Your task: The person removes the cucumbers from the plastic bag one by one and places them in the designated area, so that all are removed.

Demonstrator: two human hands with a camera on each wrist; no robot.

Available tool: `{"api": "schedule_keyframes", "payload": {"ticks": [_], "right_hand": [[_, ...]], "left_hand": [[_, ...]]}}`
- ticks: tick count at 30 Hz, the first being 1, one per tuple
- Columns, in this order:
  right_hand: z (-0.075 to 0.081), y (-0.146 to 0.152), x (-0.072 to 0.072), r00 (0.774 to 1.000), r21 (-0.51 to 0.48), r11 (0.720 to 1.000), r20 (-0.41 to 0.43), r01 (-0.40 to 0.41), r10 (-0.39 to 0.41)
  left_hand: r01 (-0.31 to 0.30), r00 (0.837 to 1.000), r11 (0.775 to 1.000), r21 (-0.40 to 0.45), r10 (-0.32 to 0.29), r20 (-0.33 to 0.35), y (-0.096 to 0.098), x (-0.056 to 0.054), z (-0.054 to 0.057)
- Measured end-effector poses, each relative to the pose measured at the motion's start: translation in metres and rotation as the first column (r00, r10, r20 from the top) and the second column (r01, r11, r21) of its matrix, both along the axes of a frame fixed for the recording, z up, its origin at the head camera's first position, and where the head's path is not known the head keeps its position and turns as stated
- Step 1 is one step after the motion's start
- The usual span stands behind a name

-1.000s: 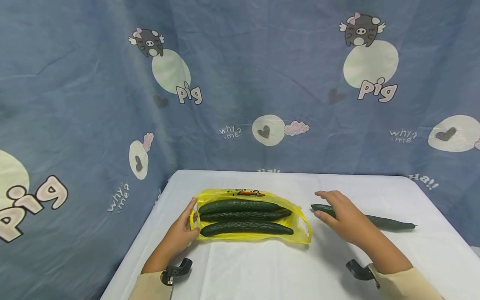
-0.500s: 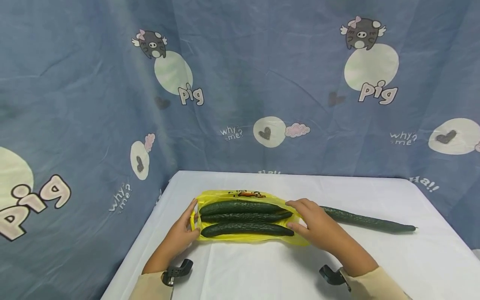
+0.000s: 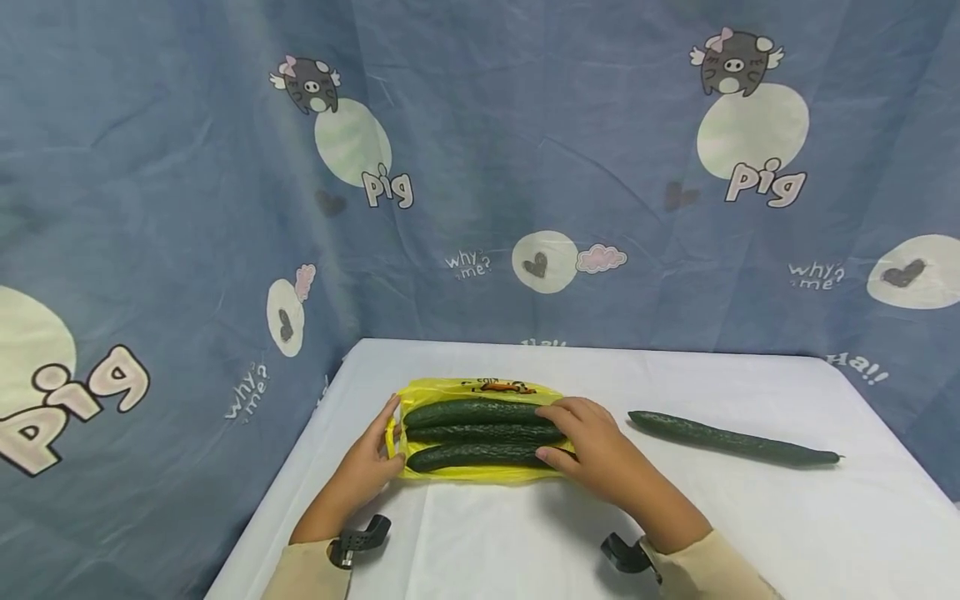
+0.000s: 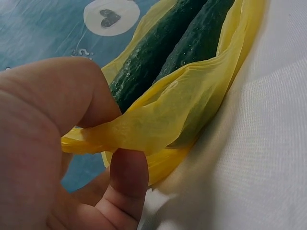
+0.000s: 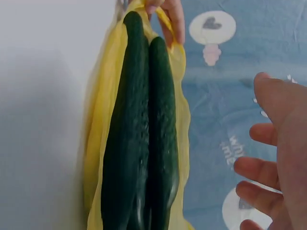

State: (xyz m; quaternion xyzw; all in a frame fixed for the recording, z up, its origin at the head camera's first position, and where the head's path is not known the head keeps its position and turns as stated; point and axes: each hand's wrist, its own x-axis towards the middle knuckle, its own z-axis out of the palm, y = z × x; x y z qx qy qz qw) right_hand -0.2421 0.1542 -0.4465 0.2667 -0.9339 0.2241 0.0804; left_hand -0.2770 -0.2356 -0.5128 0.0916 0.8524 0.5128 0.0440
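Observation:
A yellow plastic bag [image 3: 438, 389] lies on the table with its mouth open upward. Inside rest three dark green cucumbers [image 3: 471, 456], side by side. My left hand [image 3: 366, 468] pinches the bag's left end; in the left wrist view, thumb and forefinger grip the thin yellow film [image 4: 158, 122]. Over the cucumbers' right ends hovers my right hand [image 3: 596, 450], covering those tips and the bag's right end from the head view. Its fingers [image 5: 261, 170] are spread and loosely bent, holding nothing in the right wrist view.
A loose cucumber [image 3: 735, 440] lies at a slant on the right of the white-covered table [image 3: 487, 542]. Behind and to the left, a blue cloth [image 3: 450, 167] with pig prints hangs at the table's edges.
My right hand has moved left, from over the loose cucumber to the right ends of the bagged cucumbers. My left hand has kept its hold on the bag.

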Motion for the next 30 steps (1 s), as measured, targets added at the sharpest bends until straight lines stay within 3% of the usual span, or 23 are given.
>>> {"api": "schedule_keyframes", "payload": {"ticks": [12, 21, 30], "right_hand": [[-0.005, -0.027, -0.008, 0.994, 0.030, 0.999, 0.105, -0.019, 0.016], [-0.014, -0.048, -0.023, 0.978, -0.005, 0.999, 0.206, -0.041, 0.041], [-0.022, -0.058, -0.033, 0.985, 0.027, 1.000, 0.174, 0.015, -0.020]], "left_hand": [[0.020, 1.000, 1.000, 0.007, -0.020, 0.011, 0.001, 0.000, -0.005], [0.019, 1.000, 1.000, -0.005, -0.019, -0.019, -0.005, -0.002, -0.001], [0.005, 1.000, 1.000, -0.007, -0.005, -0.013, -0.002, -0.003, -0.004]]}}
